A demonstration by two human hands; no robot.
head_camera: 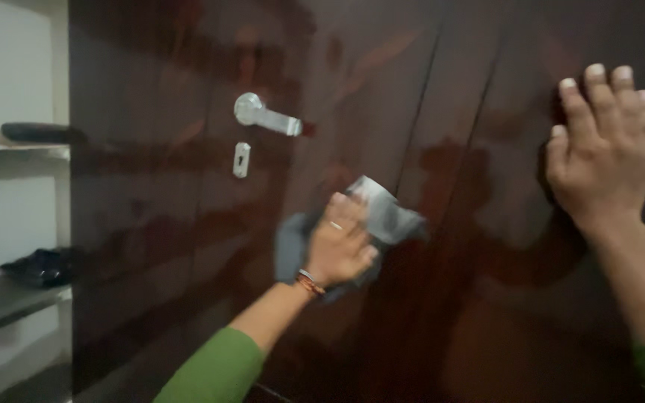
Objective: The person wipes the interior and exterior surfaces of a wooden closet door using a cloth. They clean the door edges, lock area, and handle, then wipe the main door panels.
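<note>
Head view shows a grey cloth point(382, 216) pressed against a dark glossy wardrobe door point(188, 224), just below and right of the metal handle point(266, 116) and its keyhole plate point(241, 160). The left hand point(341, 250) lies over the cloth, fingers curled on it and pinning it flat to the wood; a ring and a wrist thread show, and a green sleeve point(214, 369) follows behind. The right hand point(606, 149) is spread, palm flat on the right panel, holding nothing. To wipe well here, I judge the cloth should stay flat under the whole palm, with even pressure and overlapping strokes along the panel seam point(419, 127), while the right hand braces the door. At far left, shelves point(9, 295) carry dark, blurred things.
</note>
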